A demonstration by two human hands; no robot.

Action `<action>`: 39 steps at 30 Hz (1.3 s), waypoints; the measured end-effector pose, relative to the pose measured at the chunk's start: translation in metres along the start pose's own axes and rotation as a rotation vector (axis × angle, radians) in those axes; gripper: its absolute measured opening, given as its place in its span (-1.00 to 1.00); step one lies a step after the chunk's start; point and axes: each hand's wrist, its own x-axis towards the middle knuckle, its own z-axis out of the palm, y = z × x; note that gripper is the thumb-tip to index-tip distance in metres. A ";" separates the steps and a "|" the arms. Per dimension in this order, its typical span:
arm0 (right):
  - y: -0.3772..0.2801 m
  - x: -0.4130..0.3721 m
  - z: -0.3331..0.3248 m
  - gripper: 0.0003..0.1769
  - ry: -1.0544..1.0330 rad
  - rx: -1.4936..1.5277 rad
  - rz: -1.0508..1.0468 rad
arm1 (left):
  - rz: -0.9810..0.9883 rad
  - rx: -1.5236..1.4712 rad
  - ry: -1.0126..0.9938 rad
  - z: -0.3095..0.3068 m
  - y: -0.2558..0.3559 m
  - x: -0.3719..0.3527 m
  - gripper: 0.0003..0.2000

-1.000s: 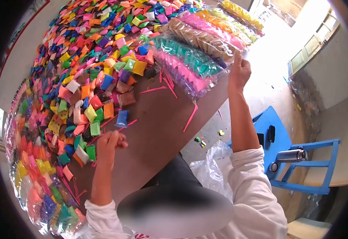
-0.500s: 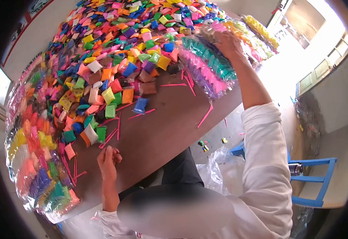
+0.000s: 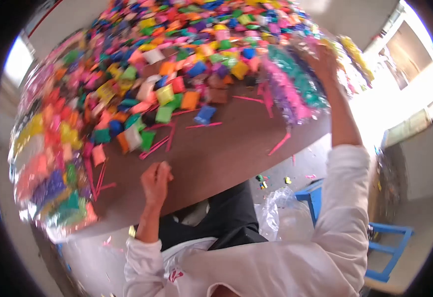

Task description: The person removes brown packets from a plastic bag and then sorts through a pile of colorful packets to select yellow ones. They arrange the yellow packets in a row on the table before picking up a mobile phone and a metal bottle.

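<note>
My left hand (image 3: 157, 180) is closed with curled fingers above the near edge of the brown table (image 3: 211, 168); I see nothing in it. Left of it are thin pink strips (image 3: 99, 182) and small coloured packets. My right hand (image 3: 321, 57) reaches to the far right and touches the row of long clear bags; its fingers are blurred and partly hidden against the plastic. Beside it lie a bag of teal packets (image 3: 298, 79) and a bag of pink packets (image 3: 286, 91), with purple ones at the left edge.
A large heap of small coloured packets (image 3: 177, 74) covers the back of the table. Filled clear bags (image 3: 48, 173) line its left side. On the right stand a yellow-filled bag (image 3: 357, 57), and below, a blue chair (image 3: 392, 252). A clear plastic bag (image 3: 280, 213) lies near my legs.
The view has shifted, so the table and heap appear further right and the image is blurred. My right hand stays at the bags; my left hand stays closed near the table's edge.
</note>
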 end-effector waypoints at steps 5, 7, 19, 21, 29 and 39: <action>-0.106 -0.032 -0.095 -0.78 0.352 0.353 -0.088 | 0.274 0.214 0.013 0.009 -0.019 -0.001 -0.82; -0.149 -0.072 -0.096 -0.82 0.229 0.614 -0.010 | 0.385 0.341 0.038 0.013 -0.011 -0.003 -0.87; -0.321 -0.216 -0.065 -0.83 -0.211 0.772 -0.194 | 0.536 0.268 0.018 0.011 -0.016 -0.008 -0.88; -0.322 -0.216 -0.066 -0.84 -0.197 0.751 -0.190 | 0.510 0.234 0.012 0.010 -0.016 -0.009 -0.85; -0.326 -0.220 -0.069 -0.87 -0.170 0.661 -0.161 | 0.383 0.007 -0.053 -0.002 -0.017 -0.012 -0.84; -0.328 -0.221 -0.074 -0.88 -0.181 0.602 -0.162 | 0.383 0.019 -0.078 -0.003 -0.019 -0.015 -0.85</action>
